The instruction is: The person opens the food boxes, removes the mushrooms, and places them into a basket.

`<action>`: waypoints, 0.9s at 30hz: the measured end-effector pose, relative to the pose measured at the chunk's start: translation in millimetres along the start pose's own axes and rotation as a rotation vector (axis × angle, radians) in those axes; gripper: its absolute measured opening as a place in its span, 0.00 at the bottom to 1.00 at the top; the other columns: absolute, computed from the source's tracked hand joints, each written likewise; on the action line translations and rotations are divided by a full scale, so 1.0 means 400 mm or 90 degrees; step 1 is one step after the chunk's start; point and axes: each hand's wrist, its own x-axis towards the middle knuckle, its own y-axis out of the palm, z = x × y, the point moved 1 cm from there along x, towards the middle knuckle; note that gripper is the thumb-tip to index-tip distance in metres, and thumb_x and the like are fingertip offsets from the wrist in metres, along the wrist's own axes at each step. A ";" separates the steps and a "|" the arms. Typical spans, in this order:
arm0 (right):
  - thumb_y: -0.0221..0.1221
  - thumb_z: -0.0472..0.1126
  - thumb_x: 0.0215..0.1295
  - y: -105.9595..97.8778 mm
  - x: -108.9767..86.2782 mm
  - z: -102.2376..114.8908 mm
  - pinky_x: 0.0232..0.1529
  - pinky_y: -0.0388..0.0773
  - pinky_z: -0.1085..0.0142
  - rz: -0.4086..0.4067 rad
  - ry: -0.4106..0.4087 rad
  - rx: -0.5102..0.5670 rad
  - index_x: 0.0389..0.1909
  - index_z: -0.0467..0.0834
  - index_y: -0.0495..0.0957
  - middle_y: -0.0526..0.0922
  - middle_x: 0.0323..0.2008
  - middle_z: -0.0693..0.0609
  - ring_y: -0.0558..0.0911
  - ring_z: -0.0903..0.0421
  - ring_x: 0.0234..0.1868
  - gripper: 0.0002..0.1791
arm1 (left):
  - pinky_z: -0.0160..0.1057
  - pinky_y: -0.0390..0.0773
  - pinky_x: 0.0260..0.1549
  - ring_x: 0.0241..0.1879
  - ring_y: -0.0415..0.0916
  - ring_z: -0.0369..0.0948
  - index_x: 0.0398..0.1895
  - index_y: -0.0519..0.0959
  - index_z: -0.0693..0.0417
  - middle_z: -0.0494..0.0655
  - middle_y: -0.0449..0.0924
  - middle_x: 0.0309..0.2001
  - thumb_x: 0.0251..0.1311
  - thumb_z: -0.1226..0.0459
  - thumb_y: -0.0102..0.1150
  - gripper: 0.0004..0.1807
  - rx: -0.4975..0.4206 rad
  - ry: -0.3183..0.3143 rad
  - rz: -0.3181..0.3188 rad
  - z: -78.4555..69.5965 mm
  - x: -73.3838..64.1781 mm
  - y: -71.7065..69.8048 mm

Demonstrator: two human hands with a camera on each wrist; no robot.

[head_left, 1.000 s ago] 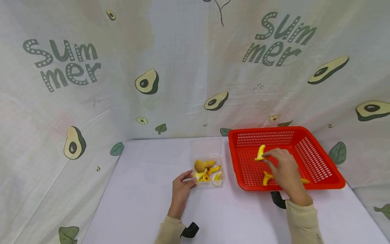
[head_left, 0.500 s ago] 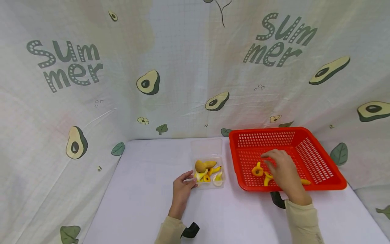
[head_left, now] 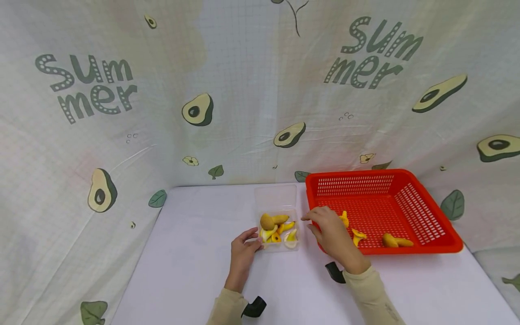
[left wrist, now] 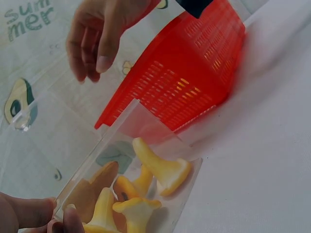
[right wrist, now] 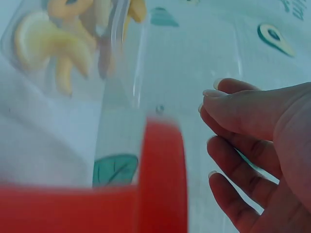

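The right grip [head_left: 332, 234] holds nothing: its fingers bend loosely, the thumb lying near the index fingertip, just off the right side of the clear box [head_left: 278, 248] and partly over the left rim of the red basket [head_left: 353, 173]. The left grip [head_left: 242, 256] pinches the clear box at its left wall. Inside the box lie mushroom-shaped pieces, among them a brownish mushroom [head_left: 267, 221] and a pale-yellow piece [head_left: 291, 237] at its right; its lid [head_left: 276, 196] is folded back behind. Right of the box, the basket bears a yellow mushroom [head_left: 358, 236] and others. I judge the step in hand to be reaching for another box piece; that calls for a light pinch on one, the left grip steadying the box
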 end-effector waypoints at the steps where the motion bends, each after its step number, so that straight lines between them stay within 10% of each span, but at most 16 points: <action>1: 0.77 0.25 0.53 0.009 0.005 0.011 0.48 0.85 0.53 0.006 -0.002 0.004 0.43 0.43 0.89 0.88 0.41 0.51 0.81 0.49 0.46 0.17 | 0.37 0.90 0.41 0.36 0.80 0.40 0.63 0.80 0.70 0.58 0.77 0.50 0.66 0.76 0.66 0.22 -0.002 0.003 0.001 0.000 0.001 0.000; 27: 0.77 0.38 0.60 0.185 0.084 0.108 0.53 0.84 0.55 0.086 0.045 0.002 0.53 0.42 0.87 0.88 0.47 0.49 0.81 0.48 0.48 0.20 | 0.35 0.90 0.38 0.35 0.81 0.38 0.63 0.78 0.75 0.58 0.77 0.48 0.63 0.78 0.66 0.24 -0.045 0.028 0.017 0.003 -0.003 -0.004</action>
